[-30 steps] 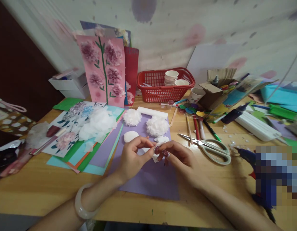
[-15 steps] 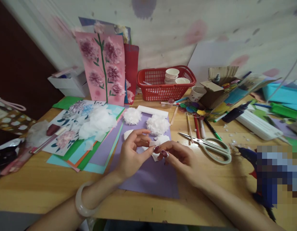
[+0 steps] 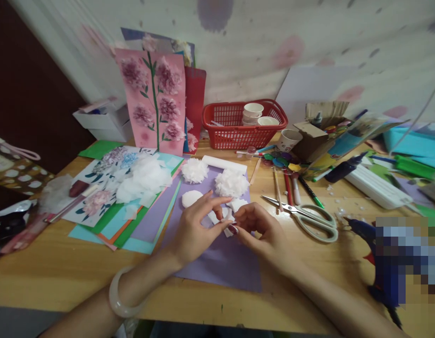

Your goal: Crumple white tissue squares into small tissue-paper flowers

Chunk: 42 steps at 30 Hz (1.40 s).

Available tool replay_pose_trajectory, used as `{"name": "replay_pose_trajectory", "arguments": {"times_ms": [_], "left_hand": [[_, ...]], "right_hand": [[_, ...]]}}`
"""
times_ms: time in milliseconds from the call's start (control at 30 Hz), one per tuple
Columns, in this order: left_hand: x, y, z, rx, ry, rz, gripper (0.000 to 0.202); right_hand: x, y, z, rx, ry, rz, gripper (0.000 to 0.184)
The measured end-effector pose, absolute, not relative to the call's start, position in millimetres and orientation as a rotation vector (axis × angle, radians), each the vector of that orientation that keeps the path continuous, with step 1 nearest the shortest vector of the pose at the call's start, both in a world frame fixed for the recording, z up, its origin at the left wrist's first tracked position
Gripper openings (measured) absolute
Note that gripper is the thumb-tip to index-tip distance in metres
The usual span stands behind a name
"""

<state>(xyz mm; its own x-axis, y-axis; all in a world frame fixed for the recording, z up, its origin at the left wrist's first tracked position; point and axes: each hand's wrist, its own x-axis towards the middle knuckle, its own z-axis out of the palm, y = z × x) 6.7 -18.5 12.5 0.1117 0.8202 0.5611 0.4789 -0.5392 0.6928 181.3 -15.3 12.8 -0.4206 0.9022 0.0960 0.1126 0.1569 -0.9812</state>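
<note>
On my head-cam feed: L hand [image 3: 196, 229] + R hand [image 3: 266, 235], fingertips meeting at small wht paper pc [image 3: 229, 217], over purple sheet [image 3: 235, 270], cam side of fluffy wht flower [image 3: 232, 183]. Can't tell if either hand's pinching it. Scissors [image 3: 301, 213] R of R hand.

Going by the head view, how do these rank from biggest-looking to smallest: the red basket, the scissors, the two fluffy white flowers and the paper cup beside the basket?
1. Red basket
2. Scissors, by overall span
3. Flower nearer the scissors
4. Other flower and paper cup: too alike to rank
</note>
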Motion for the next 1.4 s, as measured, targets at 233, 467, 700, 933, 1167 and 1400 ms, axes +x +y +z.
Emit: {"name": "replay_pose_trajectory", "arguments": {"times_ms": [233,467,700,933,1167,1400], "left_hand": [[7.6,-18.7,9.8,2.11,1.151,1.342,0.027],[8.4,-20.3,10.3,2.162,1.096,1.316,0.029],[9.6,-21.6,8.8,2.203,1.056,1.307,0.029],[8.7,-23.0,11.3,2.105,1.116,1.251,0.032],[9.3,-26.2,11.7,1.627,1.184,1.185,0.029],[9.8,-23.6,8.3,1.522,1.251,1.215,0.019]], "right_hand": [[181.8,-15.8,11.2,-1.03,-1.709,1.404,0.023],[182.7,-13.4,12.7,-1.04,-1.773,1.339,0.026],[182.8,-12.0,12.7,-1.03,-1.797,1.323,0.025],[186.2,-13.4,10.9,-1.004,-1.777,1.341,0.02],[182.3,-13.9,13.2,-1.048,-1.697,1.344,0.018],[179.2,-14.1,15.4,-1.078,-1.68,1.318,0.018]]}}
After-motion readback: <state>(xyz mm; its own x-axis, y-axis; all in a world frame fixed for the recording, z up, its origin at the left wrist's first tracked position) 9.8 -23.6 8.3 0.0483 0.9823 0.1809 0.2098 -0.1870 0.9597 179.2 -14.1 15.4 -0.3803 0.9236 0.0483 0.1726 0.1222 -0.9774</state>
